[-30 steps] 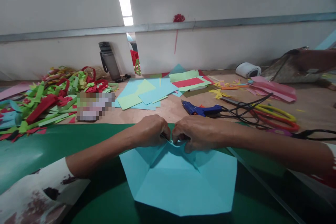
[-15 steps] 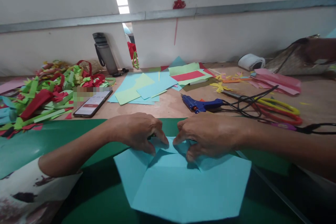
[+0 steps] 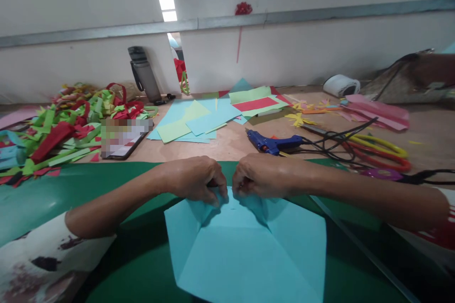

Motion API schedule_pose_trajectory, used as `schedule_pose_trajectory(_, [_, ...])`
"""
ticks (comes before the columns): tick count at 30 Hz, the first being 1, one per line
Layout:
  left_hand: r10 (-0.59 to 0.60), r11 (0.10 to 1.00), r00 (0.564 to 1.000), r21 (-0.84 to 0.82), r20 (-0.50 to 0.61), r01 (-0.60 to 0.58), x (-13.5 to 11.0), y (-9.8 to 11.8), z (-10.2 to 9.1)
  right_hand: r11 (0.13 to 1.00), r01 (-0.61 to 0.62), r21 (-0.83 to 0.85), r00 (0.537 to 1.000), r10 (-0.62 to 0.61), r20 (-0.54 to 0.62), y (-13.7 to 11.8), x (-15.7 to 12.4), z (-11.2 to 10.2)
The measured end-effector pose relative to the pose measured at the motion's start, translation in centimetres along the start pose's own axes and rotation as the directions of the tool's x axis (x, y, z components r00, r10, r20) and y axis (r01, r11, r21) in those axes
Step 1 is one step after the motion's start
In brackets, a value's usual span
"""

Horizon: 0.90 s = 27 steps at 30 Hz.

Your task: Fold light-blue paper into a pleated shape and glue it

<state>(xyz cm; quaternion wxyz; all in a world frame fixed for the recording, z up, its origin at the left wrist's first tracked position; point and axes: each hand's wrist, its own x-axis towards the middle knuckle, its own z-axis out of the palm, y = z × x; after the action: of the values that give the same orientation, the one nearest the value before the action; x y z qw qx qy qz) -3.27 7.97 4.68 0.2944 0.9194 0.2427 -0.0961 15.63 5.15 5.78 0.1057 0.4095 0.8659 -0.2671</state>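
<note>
A creased sheet of light blue paper lies in front of me, its side panels tilted up along fold lines. At its far edge, my left hand pinches the left folded part between thumb and fingers. My right hand is closed on the matching fold on the right, its fingertips curled and partly hidden. A narrow gap parts the two hands. Just beyond my right hand rests a blue glue gun with a black cord.
Paper scraps are heaped at the left by a phone and a grey bottle. Coloured sheets lie mid-table. To the right are scissors with red and yellow handles, a white roll and a bag.
The paper's side panels stand up more and its outline is narrower. My right hand's fingers have curled in, and both hands have drawn the far folds inward.
</note>
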Motion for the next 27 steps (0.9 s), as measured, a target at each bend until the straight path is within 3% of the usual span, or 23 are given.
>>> schedule_pose_trajectory(8, [-0.002, 1.000, 1.000, 0.003, -0.004, 0.002, 0.0, 0.1, 0.0, 0.984, -0.170, 0.056, 0.982, 0.174, -0.070, 0.0, 0.6, 0.0])
schedule_pose_trajectory(19, [-0.001, 1.000, 0.999, 0.006, -0.037, 0.001, 0.4, 0.4, 0.4, 0.954, -0.248, 0.167, 0.967, 0.255, -0.018, -0.4, 1.6, 0.4])
schedule_pose_trajectory(24, [0.005, 0.999, 0.996, -0.044, -0.091, -0.009, 0.4, 0.4, 0.6, 0.942, -0.246, 0.228, 0.961, 0.268, -0.070, -0.4, 1.3, 1.2])
schedule_pose_trajectory(27, [-0.056, 0.996, 0.986, -0.085, -0.156, 0.043, 0.3, 0.8, 0.3, 0.952, -0.201, 0.231, 0.957, 0.241, -0.160, -0.5, 0.7, 1.1])
